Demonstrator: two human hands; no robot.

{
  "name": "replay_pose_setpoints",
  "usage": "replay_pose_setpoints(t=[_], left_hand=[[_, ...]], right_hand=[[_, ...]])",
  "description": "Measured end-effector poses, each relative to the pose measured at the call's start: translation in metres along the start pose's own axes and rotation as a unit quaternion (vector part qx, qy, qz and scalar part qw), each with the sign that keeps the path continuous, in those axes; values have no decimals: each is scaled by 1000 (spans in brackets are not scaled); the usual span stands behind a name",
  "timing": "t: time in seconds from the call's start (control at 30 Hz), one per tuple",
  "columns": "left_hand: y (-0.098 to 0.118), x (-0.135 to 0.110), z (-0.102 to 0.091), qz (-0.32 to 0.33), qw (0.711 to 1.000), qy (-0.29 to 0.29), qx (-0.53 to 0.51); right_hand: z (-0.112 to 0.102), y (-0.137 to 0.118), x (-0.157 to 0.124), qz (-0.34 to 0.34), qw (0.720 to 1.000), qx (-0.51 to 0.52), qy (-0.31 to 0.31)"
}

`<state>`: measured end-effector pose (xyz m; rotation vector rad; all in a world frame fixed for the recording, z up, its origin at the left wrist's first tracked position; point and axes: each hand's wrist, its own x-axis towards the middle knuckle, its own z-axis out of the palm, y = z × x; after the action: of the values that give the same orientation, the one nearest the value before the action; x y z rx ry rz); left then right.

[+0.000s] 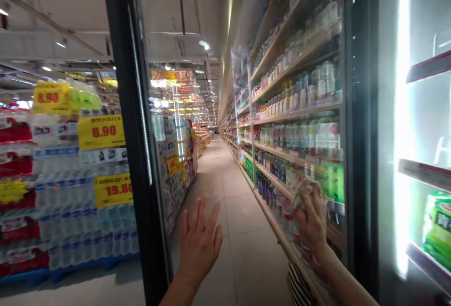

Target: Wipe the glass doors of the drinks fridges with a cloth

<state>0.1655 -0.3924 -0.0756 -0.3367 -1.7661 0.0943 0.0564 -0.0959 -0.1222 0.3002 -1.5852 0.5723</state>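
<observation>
My left hand is raised with its fingers spread and holds nothing; it is at or close to the pane of a glass cooler door, touching or not I cannot tell. My right hand is closed on a crumpled light cloth and presses it against the same pane near the door's dark right frame. Through the glass I see the aisle and shelves of bottled drinks.
The door's black left edge stands upright in front of me. Stacked water packs with yellow price signs fill the left. A lit cooler interior with shelves and green packs is at the right. A long tiled aisle runs ahead.
</observation>
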Motion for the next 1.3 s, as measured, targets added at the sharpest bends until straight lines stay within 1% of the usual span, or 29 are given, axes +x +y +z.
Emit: replay_pose_setpoints(t=[0.07,0.1,0.13,0.17,0.2,0.3,0.33,0.37,0.4,0.5,0.57,0.63,0.7,0.77,0.8,0.83,0.87,0.93,0.97,1.0,1.03,1.07,1.1,1.13,1.17,1.2,1.23,1.27,1.3], left_hand=[[0,0,0,0,1000,-1,1],[0,-1,0,-1,1000,0,2],[1,-1,0,-2,1000,0,3],[1,-2,1,-3,1000,1,5],[1,-2,1,-3,1000,2,7],[0,-4,2,-7,1000,-3,8],[0,-4,2,-11,1000,-4,3],[0,-5,2,-15,1000,-6,-3],[0,-5,2,-18,1000,-7,-8],[1,-5,1,-16,1000,-6,-8],[2,-4,1,-14,1000,-2,-3],[3,-4,0,-14,1000,-1,0],[3,-4,0,-9,1000,-2,7],[2,-4,-1,-4,1000,-5,12],[2,-5,-1,-4,1000,-6,14],[2,-5,-1,-4,1000,-8,14],[2,-6,-1,-5,1000,-9,14],[2,-7,0,-9,1000,-7,10],[3,-7,1,-11,1000,-6,8],[3,-7,1,-13,1000,-5,7],[3,-7,1,-14,1000,-6,7],[4,-7,0,-14,1000,-8,9],[3,-7,0,-14,1000,-12,13],[3,-7,-1,-12,1000,-16,16],[2,-8,-2,-10,1000,-18,17],[2,-8,-2,-9,1000,-21,15],[1,-9,-3,-8,1000,-23,12],[0,-10,-4,-7,1000,-25,8],[0,-11,-4,-7,1000,-27,5]], right_hand=[[0,15,12,127,990,-6,69],[1,20,16,175,980,-7,91],[1,21,19,201,974,-7,102],[1,20,20,199,975,-3,100],[1,16,19,169,982,5,84],[1,5,12,11,1000,24,-5],[1,6,13,-19,999,22,-18],[0,11,15,-17,1000,16,-11],[-1,19,19,14,1000,6,17],[-2,43,32,158,980,-26,123],[-2,44,32,178,974,-28,135],[-1,30,22,127,988,-11,89],[0,9,7,42,999,7,26],[1,-8,0,-48,998,14,-26],[1,-12,1,-78,996,14,-33],[2,-13,6,-90,996,13,-25],[3,-13,12,-80,997,11,0],[6,-17,27,-13,997,0,78],[9,-23,32,23,994,-5,105],[10,-32,34,41,993,-6,113],[12,-45,33,31,995,-2,96],[14,-59,29,-11,998,9,55],[14,-72,24,-74,997,26,1],[15,-83,18,-140,988,44,-48],[15,-89,15,-194,976,56,-79],[15,-91,14,-222,969,61,-88],[15,-87,16,-216,972,56,-76],[16,-78,22,-179,982,45,-44],[16,-68,29,-120,992,31,1]])
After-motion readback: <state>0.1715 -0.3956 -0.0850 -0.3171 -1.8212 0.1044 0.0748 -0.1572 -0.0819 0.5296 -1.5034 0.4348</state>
